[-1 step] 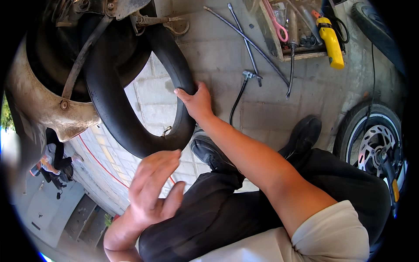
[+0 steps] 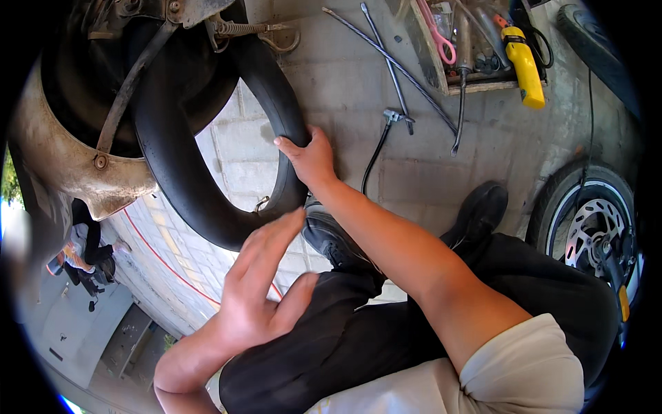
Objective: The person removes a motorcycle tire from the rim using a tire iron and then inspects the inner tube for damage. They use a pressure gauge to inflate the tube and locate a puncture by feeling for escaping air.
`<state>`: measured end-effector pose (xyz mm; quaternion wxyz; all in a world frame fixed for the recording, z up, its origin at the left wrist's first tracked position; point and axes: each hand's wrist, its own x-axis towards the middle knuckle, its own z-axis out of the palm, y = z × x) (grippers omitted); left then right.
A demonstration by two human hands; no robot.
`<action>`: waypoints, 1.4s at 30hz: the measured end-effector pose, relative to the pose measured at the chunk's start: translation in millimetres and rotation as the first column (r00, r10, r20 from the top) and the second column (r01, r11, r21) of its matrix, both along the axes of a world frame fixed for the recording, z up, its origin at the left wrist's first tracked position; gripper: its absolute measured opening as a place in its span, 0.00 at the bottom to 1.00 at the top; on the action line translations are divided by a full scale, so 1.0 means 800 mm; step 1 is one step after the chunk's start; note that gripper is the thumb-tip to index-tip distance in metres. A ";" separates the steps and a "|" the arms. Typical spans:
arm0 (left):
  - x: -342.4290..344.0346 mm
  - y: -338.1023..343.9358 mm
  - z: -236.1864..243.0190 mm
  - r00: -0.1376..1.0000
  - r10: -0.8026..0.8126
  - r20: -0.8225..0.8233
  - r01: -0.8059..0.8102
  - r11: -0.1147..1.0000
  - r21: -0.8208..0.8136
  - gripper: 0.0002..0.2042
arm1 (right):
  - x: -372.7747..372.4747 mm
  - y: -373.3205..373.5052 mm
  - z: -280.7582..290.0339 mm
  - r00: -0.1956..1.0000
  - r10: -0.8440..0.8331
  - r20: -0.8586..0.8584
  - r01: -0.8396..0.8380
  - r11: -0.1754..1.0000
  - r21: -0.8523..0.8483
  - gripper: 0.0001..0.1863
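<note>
A puffed-up black inner tube [image 2: 176, 169] hangs in a long loop out of the dark wheel area of a vehicle at the upper left. Its metal valve stem [image 2: 261, 204] shows on the inner side near the bottom. My right hand [image 2: 312, 162] grips the tube's right side, thumb over the inner edge and fingers mostly hidden behind. Just below the tube's lower end is my left hand [image 2: 265, 283], holding nothing, with its thumb apart from the straight fingers. Whether its fingertips touch the tube I cannot tell.
A beige fender [image 2: 52, 138] and a metal strut [image 2: 134, 83] border the tube. Crossed metal rods [image 2: 396, 65] and an air hose [image 2: 374, 160] lie on the paving. A wooden toolbox [image 2: 483, 86] with a yellow tool [image 2: 524, 69] stands upper right; a wheel [image 2: 545, 214] lies right.
My left hand has shifted to the right and slightly down along the tube's lower end. My right hand and the inner tube have hardly moved.
</note>
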<state>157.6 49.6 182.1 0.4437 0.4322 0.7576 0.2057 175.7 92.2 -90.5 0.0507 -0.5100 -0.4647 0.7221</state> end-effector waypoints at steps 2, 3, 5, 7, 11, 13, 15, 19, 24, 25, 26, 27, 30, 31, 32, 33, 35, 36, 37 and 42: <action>0.014 0.039 -0.086 0.945 0.262 -0.194 -0.273 0.961 -0.032 0.32 | 0.001 0.007 0.010 0.999 -0.036 -0.041 0.032 0.995 -0.093 0.33; 0.013 0.061 -0.133 0.883 0.382 -0.273 -0.407 0.913 -0.040 0.32 | 0.002 0.010 0.010 0.997 -0.059 -0.059 0.051 0.990 -0.133 0.31; -0.019 0.085 -0.211 0.717 0.557 -0.419 -0.645 0.758 -0.097 0.37 | 0.005 0.007 0.006 0.993 -0.016 -0.121 0.003 0.994 -0.108 0.29; -0.045 0.087 -0.276 0.571 0.643 -0.510 -0.788 0.603 -0.123 0.38 | 0.003 -0.009 -0.017 0.972 -0.170 -0.162 0.147 0.978 -0.145 0.25; -0.060 0.082 -0.308 0.548 0.511 -0.662 -0.785 0.588 -0.196 0.39 | 0.022 0.003 -0.019 0.972 0.015 -0.234 -0.026 0.999 -0.043 0.23; -0.065 0.083 -0.308 0.555 0.511 -0.657 -0.789 0.575 -0.219 0.41 | 0.035 0.008 -0.018 0.954 -0.018 -0.300 -0.033 0.986 -0.166 0.24; -0.060 0.089 -0.310 0.507 0.525 -0.683 -0.817 0.545 -0.187 0.44 | 0.043 0.009 -0.011 0.943 -0.035 -0.331 -0.035 0.978 -0.204 0.22; -0.048 0.106 -0.319 0.376 0.517 -0.769 -0.868 0.486 -0.099 0.43 | 0.052 0.008 -0.020 0.959 -0.072 -0.272 0.035 0.989 -0.140 0.16; -0.049 0.109 -0.322 0.332 0.501 -0.799 -0.875 0.481 -0.062 0.42 | 0.059 0.020 -0.011 0.975 0.007 -0.221 -0.041 0.987 -0.153 0.16; -0.051 0.110 -0.323 0.324 0.496 -0.805 -0.876 0.480 -0.057 0.42 | 0.058 0.021 -0.012 0.972 -0.011 -0.235 -0.030 0.985 -0.170 0.16; -0.053 0.110 -0.324 0.324 0.490 -0.809 -0.876 0.478 -0.062 0.42 | 0.057 0.022 -0.012 0.968 -0.029 -0.250 -0.019 0.982 -0.188 0.16; -0.055 0.110 -0.324 0.324 0.483 -0.814 -0.877 0.475 -0.067 0.41 | 0.056 0.022 -0.012 0.964 -0.045 -0.261 -0.008 0.981 -0.196 0.16; -0.060 0.104 -0.329 0.318 0.455 -0.832 -0.865 0.499 -0.057 0.39 | 0.057 0.014 -0.019 0.953 -0.086 -0.289 0.028 0.980 -0.197 0.15; -0.062 0.103 -0.330 0.314 0.446 -0.838 -0.858 0.512 -0.048 0.38 | 0.056 0.015 -0.020 0.950 -0.090 -0.298 0.036 0.983 -0.180 0.15; -0.064 0.100 -0.328 0.326 0.463 -0.824 -0.852 0.522 -0.044 0.37 | 0.057 0.017 -0.020 0.947 -0.095 -0.307 0.046 0.986 -0.163 0.14; -0.066 0.096 -0.325 0.339 0.479 -0.810 -0.845 0.533 -0.039 0.35 | 0.058 0.019 -0.021 0.953 -0.093 -0.287 0.047 0.985 -0.164 0.14; -0.066 0.088 -0.320 0.397 0.581 -0.711 -0.815 0.579 0.018 0.31 | 0.060 0.038 -0.014 0.965 -0.087 -0.247 0.047 0.985 -0.163 0.12; -0.063 0.082 -0.317 0.445 0.652 -0.614 -0.790 0.609 0.074 0.28 | 0.062 0.052 -0.014 0.965 -0.038 -0.260 -0.004 0.987 -0.161 0.13; -0.060 0.078 -0.312 0.491 0.708 -0.507 -0.766 0.629 0.136 0.25 | 0.061 0.068 -0.016 0.963 -0.097 -0.251 0.053 0.983 -0.177 0.13; -0.044 0.100 -0.238 0.343 0.866 0.364 -0.910 0.403 -0.100 0.19 | 0.052 0.170 0.027 0.884 -0.328 -0.333 0.207 0.913 -0.351 0.12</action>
